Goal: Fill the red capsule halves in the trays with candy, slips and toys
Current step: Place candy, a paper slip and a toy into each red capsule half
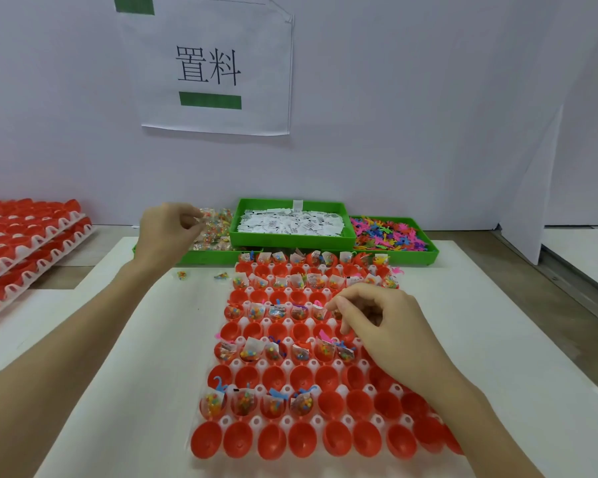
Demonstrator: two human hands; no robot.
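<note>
- Head view: we see the white tray (292,388) of red capsule halves (335,438) lying at 6 o'clock on the white desk (135,339).
- Filled rows alternate with bare ones; the row second from the near edge holds candy only in its four leftmost halves.
- Our left hand (164,232) reaches toward 11 o'clock over the green candy bin (201,257), its fingers (190,220) pinching a clear candy packet (204,215).
- Our right hand (382,320) hovers over the tray's right side, fingers curled downward; we cannot tell whether they hold anything.
- Behind the tray at 12 o'clock sits the green bin of white slips (290,222), and at 1 o'clock the bin of bright toys (390,234).
- Two loose candy packets (201,276) lie on the desk left of the tray.
- Stacked trays of red halves (25,236) stand at 9 o'clock.
</note>
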